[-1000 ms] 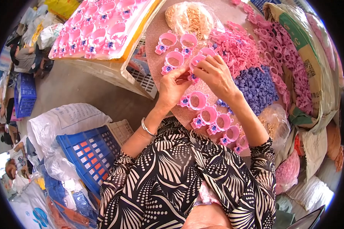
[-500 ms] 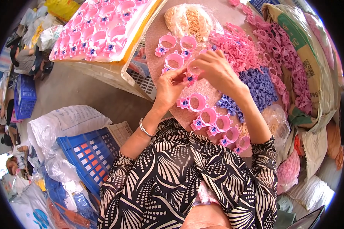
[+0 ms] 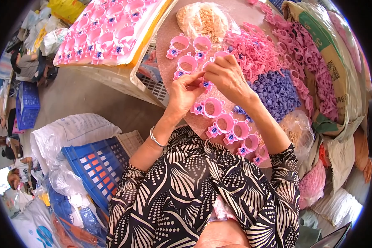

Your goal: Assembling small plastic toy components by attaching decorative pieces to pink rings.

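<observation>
My left hand (image 3: 184, 93) is closed in a pinch on a pink plastic ring piece with a small blue part (image 3: 208, 86) on it. My right hand (image 3: 225, 77) meets it from the other side, its fingers curled and pressed at the same piece, hiding most of its ring. Whether the right fingertips also hold a smaller part cannot be seen. Several like pink ring pieces (image 3: 187, 63) lie just beyond my hands, and a slanting row of them (image 3: 224, 122) lies nearer my body.
On the round table (image 3: 167, 62) are loose pink parts (image 3: 258, 51), blue parts (image 3: 277, 91) and a clear bag of beige pieces (image 3: 202, 21). A sack (image 3: 339, 68) stands at right beside more pink rings. At left, a tray of pink pieces (image 3: 99, 33) rests on a crate; a blue basket (image 3: 91, 167) sits below.
My right hand's fingers have curled in and come closer to my left fingertips, covering more of the ring. The left hand has hardly moved.
</observation>
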Motion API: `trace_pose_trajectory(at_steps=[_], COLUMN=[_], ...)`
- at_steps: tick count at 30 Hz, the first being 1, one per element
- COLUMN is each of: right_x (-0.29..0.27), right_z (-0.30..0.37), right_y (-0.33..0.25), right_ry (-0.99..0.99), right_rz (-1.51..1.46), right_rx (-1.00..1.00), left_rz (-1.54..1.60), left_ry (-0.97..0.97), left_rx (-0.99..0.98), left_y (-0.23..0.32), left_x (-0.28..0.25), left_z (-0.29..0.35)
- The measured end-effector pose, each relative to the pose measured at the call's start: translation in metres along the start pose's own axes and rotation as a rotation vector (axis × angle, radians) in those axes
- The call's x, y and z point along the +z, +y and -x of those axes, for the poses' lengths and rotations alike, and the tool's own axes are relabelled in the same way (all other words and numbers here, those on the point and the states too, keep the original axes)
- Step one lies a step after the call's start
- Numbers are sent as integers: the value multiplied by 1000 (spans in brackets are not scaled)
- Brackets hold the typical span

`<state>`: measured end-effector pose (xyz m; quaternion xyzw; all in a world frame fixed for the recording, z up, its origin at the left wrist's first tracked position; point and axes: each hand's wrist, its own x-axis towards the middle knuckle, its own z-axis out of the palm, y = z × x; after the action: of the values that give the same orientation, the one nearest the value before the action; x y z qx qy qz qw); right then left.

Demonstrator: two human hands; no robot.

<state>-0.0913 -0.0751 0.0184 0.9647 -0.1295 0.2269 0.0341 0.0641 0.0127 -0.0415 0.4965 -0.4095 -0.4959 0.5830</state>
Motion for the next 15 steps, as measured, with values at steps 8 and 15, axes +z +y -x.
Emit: trace_pose_trajectory(at_steps=[8, 15], right_x=[-4, 6], right_z=[7, 21], right_y=[3, -5], right_ry=[156, 81], right_rz=[18, -542], right_rx=[315, 921], left_rz=[86, 110], left_ry=[3, -45], left_rx=[-75, -139], left_y=[-7, -2], left_x=[-8, 1], left_z=[-5, -9])
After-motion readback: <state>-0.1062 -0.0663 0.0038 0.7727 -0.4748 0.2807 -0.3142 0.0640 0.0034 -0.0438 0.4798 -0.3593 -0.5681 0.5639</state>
